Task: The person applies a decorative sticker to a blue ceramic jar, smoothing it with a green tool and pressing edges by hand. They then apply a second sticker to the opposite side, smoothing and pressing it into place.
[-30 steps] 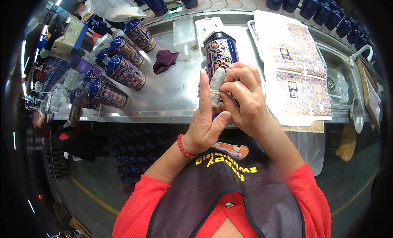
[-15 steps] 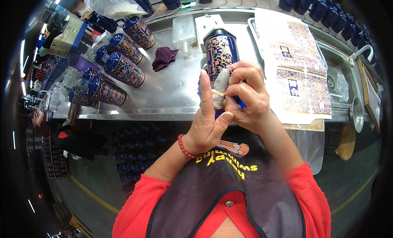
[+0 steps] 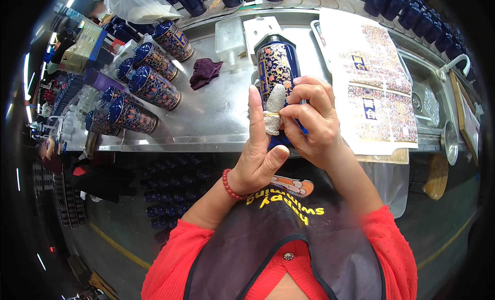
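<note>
— Where to look first?

— At the grey knitted finger sleeve point(image 3: 277, 96), worn on a finger of the left hand point(image 3: 260, 155), just above the front edge of the steel bench point(image 3: 216, 122), with a yellow rubber band point(image 3: 271, 114) around it.

— Fingers how?

— On the left, stretched out and spread, with the thumb well apart. On the right hand point(image 3: 317, 119), bent and pinching the band at its side, with the thumb too hidden to judge.

— Likely to handle how?

— Probably light, soft and stretchy, hardly fragile. Better to grip at the banded part than at the rounded tip.

— And the blue patterned bottle point(image 3: 281, 62)?

— Apparently upright behind the sleeve; probably stiff, slick and breakable if glass. Best to hold around the body. Impossible to see inside.

— Other containers?

— Near the back edge, look for a clear plastic container point(image 3: 229, 39), without any contents to make out. Toward the left end, find a cluster of capped bottles point(image 3: 154, 87), too opaque to see into. At the right end, note a sink point(image 3: 428, 86) with a drain.
</note>
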`<state>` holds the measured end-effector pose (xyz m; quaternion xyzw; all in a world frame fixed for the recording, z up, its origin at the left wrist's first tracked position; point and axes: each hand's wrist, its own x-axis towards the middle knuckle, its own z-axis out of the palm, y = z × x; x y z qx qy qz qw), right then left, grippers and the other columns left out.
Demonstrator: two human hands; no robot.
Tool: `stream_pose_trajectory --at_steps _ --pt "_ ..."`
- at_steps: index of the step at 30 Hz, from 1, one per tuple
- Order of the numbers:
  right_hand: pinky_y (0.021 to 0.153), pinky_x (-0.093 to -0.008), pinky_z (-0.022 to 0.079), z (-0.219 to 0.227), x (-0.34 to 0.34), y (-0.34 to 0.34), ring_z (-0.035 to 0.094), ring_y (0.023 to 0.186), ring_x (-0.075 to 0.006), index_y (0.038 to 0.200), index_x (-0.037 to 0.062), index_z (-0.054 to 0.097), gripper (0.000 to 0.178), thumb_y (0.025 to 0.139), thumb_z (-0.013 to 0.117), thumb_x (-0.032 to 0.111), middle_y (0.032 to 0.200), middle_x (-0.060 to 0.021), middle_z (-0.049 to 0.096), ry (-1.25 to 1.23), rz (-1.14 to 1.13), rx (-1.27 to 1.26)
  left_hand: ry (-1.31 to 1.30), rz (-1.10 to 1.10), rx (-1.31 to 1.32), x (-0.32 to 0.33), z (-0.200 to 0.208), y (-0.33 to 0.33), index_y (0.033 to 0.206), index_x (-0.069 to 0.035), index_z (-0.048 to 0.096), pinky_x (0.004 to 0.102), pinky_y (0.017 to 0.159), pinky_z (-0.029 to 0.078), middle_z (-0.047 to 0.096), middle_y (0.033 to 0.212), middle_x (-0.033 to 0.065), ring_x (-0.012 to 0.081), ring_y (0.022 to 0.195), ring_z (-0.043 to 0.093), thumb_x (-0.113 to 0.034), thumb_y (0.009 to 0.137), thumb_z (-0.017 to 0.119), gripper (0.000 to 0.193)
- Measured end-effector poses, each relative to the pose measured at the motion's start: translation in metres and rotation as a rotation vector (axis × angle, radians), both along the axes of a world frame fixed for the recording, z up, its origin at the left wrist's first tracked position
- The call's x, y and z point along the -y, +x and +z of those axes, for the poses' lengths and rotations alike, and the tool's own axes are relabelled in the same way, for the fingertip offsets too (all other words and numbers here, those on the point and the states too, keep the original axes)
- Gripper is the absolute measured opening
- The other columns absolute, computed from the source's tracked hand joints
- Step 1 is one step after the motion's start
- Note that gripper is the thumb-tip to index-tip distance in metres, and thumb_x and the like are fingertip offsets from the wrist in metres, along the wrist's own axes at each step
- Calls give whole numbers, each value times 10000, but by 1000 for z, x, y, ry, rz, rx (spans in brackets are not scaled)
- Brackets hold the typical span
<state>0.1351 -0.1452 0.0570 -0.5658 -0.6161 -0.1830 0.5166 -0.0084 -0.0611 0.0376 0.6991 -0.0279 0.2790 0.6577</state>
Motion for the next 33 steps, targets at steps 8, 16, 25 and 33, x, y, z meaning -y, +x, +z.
stream_pose_trajectory --at_steps 8,16,25,33 --pt "939 -469 473 -3 -1 1 572 1119 -372 898 36 632 238 701 738 -47 1033 -111 593 -27 10 37 -4 -28 10 1 -1 0 1552 0 -265 374 1213 192 156 1638 266 323 1513 231 -458 1047 507 1030" --pt "925 -444 488 -1 -7 1 565 1088 -361 822 39 589 190 668 691 -4 992 -101 562 -26 -39 106 138 25 -38 -1 -9 -1 1546 49 -235 379 1223 174 119 1641 298 345 1525 204 -529 1021 516 1083" --pt "910 -450 491 -5 -7 0 580 1096 -358 800 39 601 247 606 692 -84 1004 -99 562 13 -35 45 188 61 -51 2 -9 -1 1542 64 -229 411 1226 162 113 1624 339 393 1523 194 -596 991 524 1143" --pt "979 -443 472 -1 1 3 571 1098 -337 864 32 656 173 733 703 -71 999 -114 565 -72 127 -215 165 81 17 1 -9 0 1565 69 -159 432 1219 197 159 1617 300 379 1502 244 -600 986 533 1124"
